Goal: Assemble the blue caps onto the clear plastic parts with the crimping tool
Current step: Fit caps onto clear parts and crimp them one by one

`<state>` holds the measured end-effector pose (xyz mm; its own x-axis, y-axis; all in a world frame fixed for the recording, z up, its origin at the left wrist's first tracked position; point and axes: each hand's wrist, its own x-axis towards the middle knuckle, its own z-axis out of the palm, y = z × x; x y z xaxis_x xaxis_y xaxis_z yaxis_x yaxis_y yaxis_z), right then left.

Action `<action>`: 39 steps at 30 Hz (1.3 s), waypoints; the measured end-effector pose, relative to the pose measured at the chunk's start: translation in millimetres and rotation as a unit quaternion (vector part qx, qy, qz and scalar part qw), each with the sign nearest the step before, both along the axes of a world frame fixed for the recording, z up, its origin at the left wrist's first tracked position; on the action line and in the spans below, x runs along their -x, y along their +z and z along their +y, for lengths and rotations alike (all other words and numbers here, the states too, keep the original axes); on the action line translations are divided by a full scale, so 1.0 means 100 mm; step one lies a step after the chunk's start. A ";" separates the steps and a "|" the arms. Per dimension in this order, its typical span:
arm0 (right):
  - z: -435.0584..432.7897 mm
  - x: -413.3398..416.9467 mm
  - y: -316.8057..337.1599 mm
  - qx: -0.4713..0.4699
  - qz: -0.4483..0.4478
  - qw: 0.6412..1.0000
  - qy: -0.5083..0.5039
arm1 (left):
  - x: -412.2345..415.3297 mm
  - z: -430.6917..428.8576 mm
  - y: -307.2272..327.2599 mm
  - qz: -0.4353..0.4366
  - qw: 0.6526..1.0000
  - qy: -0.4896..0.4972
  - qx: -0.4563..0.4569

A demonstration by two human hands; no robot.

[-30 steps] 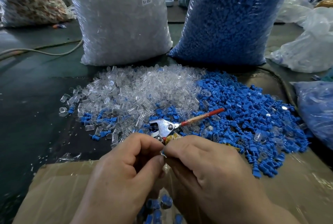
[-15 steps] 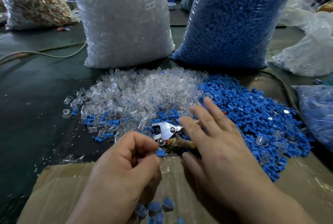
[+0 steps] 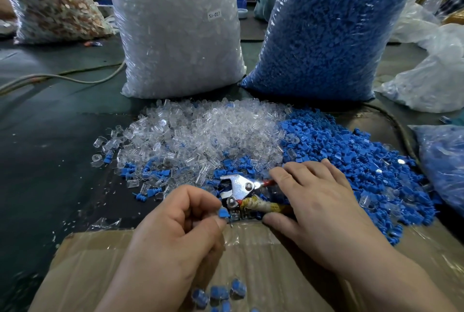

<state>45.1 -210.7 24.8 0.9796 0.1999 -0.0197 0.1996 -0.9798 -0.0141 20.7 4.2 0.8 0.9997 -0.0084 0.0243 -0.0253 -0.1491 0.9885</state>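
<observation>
A metal crimping tool (image 3: 239, 187) with a red handle and a tape-wrapped handle lies on the table between a heap of clear plastic parts (image 3: 200, 135) and a heap of blue caps (image 3: 351, 161). My left hand (image 3: 175, 241) pinches a blue cap fitted on a clear part (image 3: 224, 213) right next to the tool's jaws. My right hand (image 3: 319, 208) lies over the tool's handles, fingers on the red one, thumb beneath the wrapped one. Several finished blue-capped pieces (image 3: 218, 294) sit in the cardboard box (image 3: 263, 256) below.
A big bag of clear parts (image 3: 175, 30) and a big bag of blue caps (image 3: 326, 30) stand behind the heaps. More plastic bags (image 3: 431, 80) lie at the right, a patterned bag (image 3: 50, 2) at the far left, and a cable (image 3: 62, 76) crosses the dark table.
My right hand left the small piece, reached out over the tool and has now settled around its handles. My left hand keeps the blue-capped piece and holds it by the jaws.
</observation>
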 end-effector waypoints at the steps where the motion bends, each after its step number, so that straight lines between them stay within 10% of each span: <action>1: 0.02 0.00 0.01 -0.001 -0.002 1.000 -0.001 | 0.00 0.01 -0.01 -0.001 1.000 -0.001 -0.002; 12: 0.05 0.12 0.17 -0.189 -0.113 0.976 0.002 | -0.03 0.09 0.00 -0.002 1.000 0.008 0.013; 39: 0.05 0.29 0.18 -0.118 -0.026 0.990 0.078 | 0.05 0.06 0.16 -0.056 0.998 0.034 -0.013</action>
<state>15.9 -205.3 43.0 0.9350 0.3414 0.0955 0.3544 -0.9079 -0.2238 15.4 10.5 17.0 0.9889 0.0580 0.1369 -0.1246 -0.1790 0.9759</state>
